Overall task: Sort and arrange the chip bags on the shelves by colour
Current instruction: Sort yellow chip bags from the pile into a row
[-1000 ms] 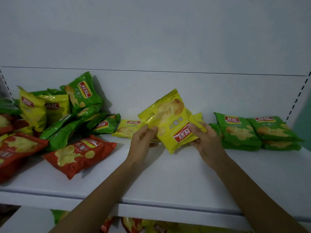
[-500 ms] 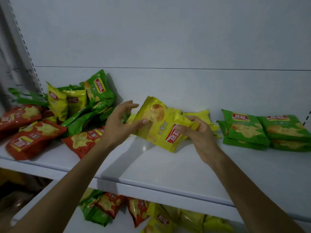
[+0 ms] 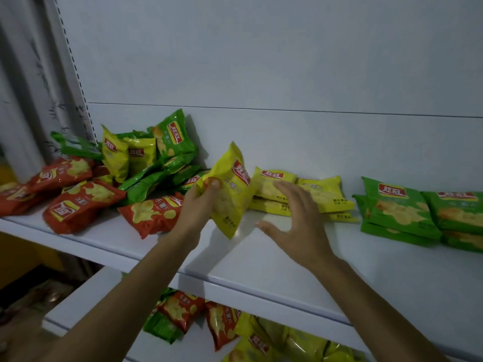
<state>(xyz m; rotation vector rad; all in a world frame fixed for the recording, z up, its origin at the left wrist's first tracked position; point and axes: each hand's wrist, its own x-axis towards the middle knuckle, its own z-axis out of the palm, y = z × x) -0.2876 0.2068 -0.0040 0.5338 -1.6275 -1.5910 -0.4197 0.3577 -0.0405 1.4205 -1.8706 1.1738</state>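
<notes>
One yellow chip bag (image 3: 231, 192) is gripped upright by the left hand (image 3: 199, 208) over the white shelf (image 3: 261, 265), just left of the stacked yellow bags (image 3: 325, 195), while the right hand (image 3: 298, 226) is held spread, empty.

Single head-worn wide-angle view, facing forward and down.

The camera sits above and behind both hands, near enough that the forearms enter from the bottom edge. The left hand (image 3: 201, 205), gripping a yellow bag (image 3: 231, 194), and the right hand (image 3: 295, 223), fingers spread, lie near mid-frame. The shelf (image 3: 287, 259) stretches beyond them, and a lower shelf (image 3: 86, 299) shows beneath the wrists.
</notes>
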